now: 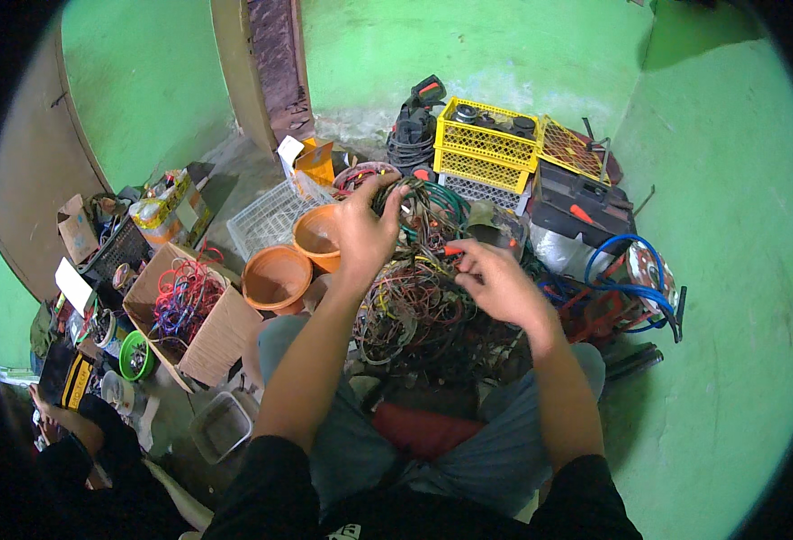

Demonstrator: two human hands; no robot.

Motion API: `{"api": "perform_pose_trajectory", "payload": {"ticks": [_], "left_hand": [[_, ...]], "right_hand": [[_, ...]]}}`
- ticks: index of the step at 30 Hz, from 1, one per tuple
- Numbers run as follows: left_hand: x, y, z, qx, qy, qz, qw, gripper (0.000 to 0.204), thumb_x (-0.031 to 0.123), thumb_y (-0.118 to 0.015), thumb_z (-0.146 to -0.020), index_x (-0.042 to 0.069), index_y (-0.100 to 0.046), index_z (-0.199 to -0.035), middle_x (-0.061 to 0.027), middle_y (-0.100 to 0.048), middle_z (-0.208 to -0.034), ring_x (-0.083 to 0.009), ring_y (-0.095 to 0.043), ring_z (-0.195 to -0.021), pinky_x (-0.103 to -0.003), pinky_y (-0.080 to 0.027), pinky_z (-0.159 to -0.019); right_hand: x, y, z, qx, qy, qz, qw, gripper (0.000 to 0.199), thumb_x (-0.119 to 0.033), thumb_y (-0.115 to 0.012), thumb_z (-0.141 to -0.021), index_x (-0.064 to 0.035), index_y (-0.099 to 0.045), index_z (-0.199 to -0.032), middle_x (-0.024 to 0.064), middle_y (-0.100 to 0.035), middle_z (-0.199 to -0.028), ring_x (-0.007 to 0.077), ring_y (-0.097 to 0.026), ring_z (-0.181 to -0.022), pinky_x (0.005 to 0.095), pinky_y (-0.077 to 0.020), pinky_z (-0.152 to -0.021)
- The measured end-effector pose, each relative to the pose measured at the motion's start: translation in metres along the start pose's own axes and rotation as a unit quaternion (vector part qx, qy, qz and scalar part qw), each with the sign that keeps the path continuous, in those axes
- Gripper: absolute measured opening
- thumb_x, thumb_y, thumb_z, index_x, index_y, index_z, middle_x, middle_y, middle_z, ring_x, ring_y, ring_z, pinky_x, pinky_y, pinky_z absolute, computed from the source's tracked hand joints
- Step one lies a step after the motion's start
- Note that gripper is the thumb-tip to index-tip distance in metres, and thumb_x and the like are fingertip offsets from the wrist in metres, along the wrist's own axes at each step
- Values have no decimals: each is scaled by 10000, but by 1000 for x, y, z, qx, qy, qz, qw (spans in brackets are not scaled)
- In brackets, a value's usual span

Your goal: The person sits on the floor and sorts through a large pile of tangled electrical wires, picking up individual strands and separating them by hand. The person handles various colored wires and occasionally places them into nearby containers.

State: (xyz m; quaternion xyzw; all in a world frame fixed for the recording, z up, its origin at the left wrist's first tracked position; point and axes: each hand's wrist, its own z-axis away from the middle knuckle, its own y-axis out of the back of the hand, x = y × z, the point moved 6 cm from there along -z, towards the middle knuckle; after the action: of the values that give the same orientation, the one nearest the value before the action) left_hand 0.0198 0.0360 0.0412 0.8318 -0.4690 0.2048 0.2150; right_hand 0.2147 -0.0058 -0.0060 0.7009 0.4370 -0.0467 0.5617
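A tangled heap of wires [414, 306] in many colours lies between my knees. Over its far left side, my left hand [368, 225] is raised with fingers curled at a bundle of dark wires [414, 196], which it appears to hold. My right hand [500, 283] is above the heap's right side, fingers bent. A small orange-red piece [453, 250] shows at its fingertips; its kind is too small to tell. Coiled green cable [446, 205] lies just beyond the hands.
Two orange pots [275, 277] and a cardboard box [212, 337] of red wires stand left. Yellow crates [486, 162] and a black toolbox [581, 202] stand behind. Blue hose [630, 286] loops at right. Another person's hand [50, 409] shows at far left.
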Motion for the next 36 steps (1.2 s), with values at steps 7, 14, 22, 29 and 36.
{"api": "perform_pose_trajectory", "payload": {"ticks": [7,14,22,29,36], "left_hand": [[7,-12,8,-15,14,9,1000,188,85,-686,-853,-22,-679,-1008,-183,-700,-868,-263,-697,-777,-324,-516,-695],[-4,-9,8,16,73,48,996,206,123,-699,-858,-17,-685,-1010,-155,-693,-806,-174,-653,-690,-299,-496,-651],[-10,-10,8,35,92,98,990,215,124,-687,-869,-37,-680,-1010,-154,-695,-846,-164,-645,-770,-293,-493,-730],[-10,-11,14,68,126,109,984,210,93,-678,-870,-69,-671,-1003,-161,-702,-910,-175,-648,-853,-289,-488,-808],[-26,-1,4,62,144,92,983,218,100,-699,-855,-68,-680,-992,-158,-705,-918,-182,-664,-871,-293,-494,-829]], "right_hand": [[-14,-29,-12,140,10,-28,990,291,-7,-644,-820,19,-513,-1078,217,-595,-990,389,-615,-938,448,-502,-797],[12,-45,-16,153,-82,-175,969,147,-44,-593,-887,17,-515,-995,180,-649,-806,358,-663,-769,426,-505,-711],[16,-57,-17,23,-139,-129,982,243,-216,-598,-948,20,-630,-1000,127,-681,-861,199,-667,-740,340,-529,-718],[-8,-83,-6,2,-268,-627,731,256,-213,-580,-971,32,-620,-1036,48,-635,-861,123,-576,-663,259,-448,-605],[-10,-17,-3,-5,-229,-468,853,331,-268,-521,-997,31,-637,-912,-100,-303,-564,18,-247,-447,222,-184,-409]]}}
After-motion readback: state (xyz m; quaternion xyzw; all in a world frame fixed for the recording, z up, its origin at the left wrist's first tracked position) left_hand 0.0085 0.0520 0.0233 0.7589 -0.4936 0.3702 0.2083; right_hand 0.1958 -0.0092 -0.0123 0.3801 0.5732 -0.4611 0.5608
